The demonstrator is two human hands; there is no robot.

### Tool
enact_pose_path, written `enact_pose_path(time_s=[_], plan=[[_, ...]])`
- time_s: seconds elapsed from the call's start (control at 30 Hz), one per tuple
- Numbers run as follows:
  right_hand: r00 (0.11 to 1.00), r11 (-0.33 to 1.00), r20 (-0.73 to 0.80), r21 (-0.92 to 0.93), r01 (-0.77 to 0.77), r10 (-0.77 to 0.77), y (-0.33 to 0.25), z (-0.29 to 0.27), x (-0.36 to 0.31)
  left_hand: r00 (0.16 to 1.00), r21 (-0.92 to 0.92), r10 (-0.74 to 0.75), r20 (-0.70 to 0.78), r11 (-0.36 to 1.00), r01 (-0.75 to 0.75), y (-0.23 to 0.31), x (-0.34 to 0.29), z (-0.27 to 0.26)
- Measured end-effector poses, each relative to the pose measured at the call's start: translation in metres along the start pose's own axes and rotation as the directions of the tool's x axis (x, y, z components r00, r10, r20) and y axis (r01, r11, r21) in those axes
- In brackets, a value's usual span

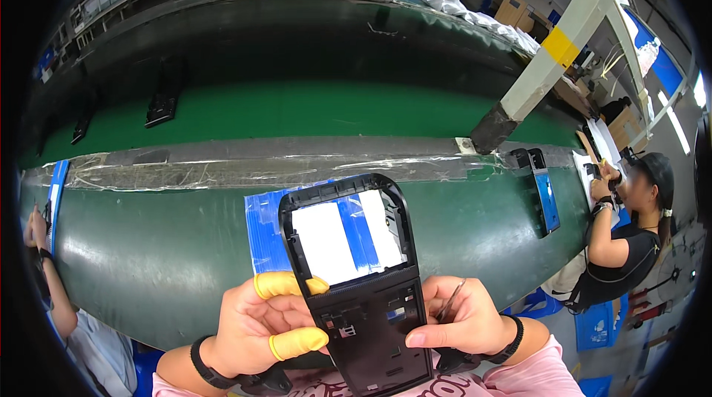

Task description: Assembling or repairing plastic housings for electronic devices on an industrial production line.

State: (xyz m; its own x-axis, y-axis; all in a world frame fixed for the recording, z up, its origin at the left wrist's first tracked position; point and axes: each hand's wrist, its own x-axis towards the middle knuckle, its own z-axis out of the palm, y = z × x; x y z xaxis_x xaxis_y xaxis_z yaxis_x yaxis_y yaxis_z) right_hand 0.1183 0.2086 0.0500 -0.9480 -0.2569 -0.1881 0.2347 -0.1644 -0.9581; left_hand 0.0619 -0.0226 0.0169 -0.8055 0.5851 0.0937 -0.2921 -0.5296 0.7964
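Observation:
A black plastic housing (374,330) with a large frame-like opening at its top is held upright and slightly tilted before me. My left hand (248,326) grips its left edge, with yellow finger cots on the thumb and one finger. On the other side, my right hand (471,323) has its thumb at the housing's right edge. A slim metal tool, apparently tweezers (452,298), sticks out from the right hand's curled fingers. Behind the housing, a blue corrugated sheet (265,237) lies on the green bench; white pieces show through the opening.
A second black housing (545,197) with a blue face lies to the right. Beyond the taped divider, a conveyor belt (297,111) carries black parts (163,104). A slanted post (549,56) stands at the divider. Co-workers sit at right (630,249) and left (55,286).

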Motion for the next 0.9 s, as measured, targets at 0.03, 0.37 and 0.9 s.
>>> enact_pose_path(time_s=[0.03, 0.37, 0.9], plan=[[1.0, 1.0, 0.0, -0.004, 0.001, -0.001, 0.001, -0.001, 0.001, 1.0, 0.004, 0.013, -0.002, 1.0, -0.013, -0.001, 0.0, 0.0], [1.0, 0.997, 0.023, 0.071, 0.015, -0.017, 0.005, -0.003, -0.001, 0.998, -0.08, -0.054, -0.012, 0.995, 0.053, 0.001, 0.005, 0.002], [0.999, 0.996, 0.038, 0.08, 0.035, -0.038, 0.011, -0.006, -0.003, 0.989, -0.185, -0.149, 0.003, 0.972, 0.147, 0.0, 0.005, -0.001]])
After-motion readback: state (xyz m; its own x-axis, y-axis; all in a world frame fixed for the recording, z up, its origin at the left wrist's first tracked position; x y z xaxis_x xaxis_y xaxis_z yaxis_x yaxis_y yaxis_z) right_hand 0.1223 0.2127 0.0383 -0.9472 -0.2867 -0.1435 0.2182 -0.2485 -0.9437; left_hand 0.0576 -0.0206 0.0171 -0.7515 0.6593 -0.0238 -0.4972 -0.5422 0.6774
